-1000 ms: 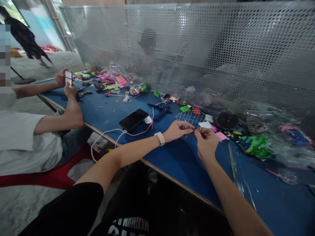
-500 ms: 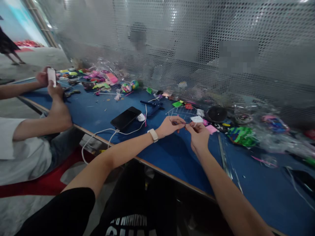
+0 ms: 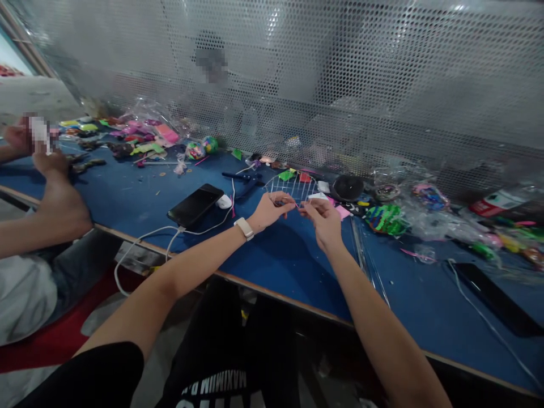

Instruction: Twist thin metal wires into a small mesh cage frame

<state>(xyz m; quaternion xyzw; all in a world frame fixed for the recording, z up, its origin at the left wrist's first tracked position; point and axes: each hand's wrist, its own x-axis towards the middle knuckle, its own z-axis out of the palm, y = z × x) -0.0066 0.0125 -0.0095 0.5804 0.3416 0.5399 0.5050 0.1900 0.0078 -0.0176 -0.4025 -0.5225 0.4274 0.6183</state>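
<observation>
Both hands meet above the blue table (image 3: 293, 266), their fingertips almost touching. Between them is a thin wire grid (image 3: 292, 185) with a rounded far edge. My left hand (image 3: 272, 212), with a light band on its wrist, pinches the grid's near edge. My right hand (image 3: 325, 222) is closed at the same edge, thumb against fingers. A small pink strip (image 3: 297, 206) shows between the fingertips; which hand grips it I cannot tell. Pink foam pieces (image 3: 342, 212) and a black round bowl (image 3: 347, 187) lie beyond my right hand.
A phone (image 3: 195, 205) with a white cable lies left of my hands, another phone (image 3: 497, 297) far right. Coloured clay packets (image 3: 168, 134) and plastic wrap (image 3: 437, 222) line the perforated metal screen (image 3: 263, 62). At far left a person's hands (image 3: 49, 156) hold a phone.
My view has turned to the right, so the table's things sit further left. The wire grid shows more clearly above my fingers. Both hands remain close together, pinching.
</observation>
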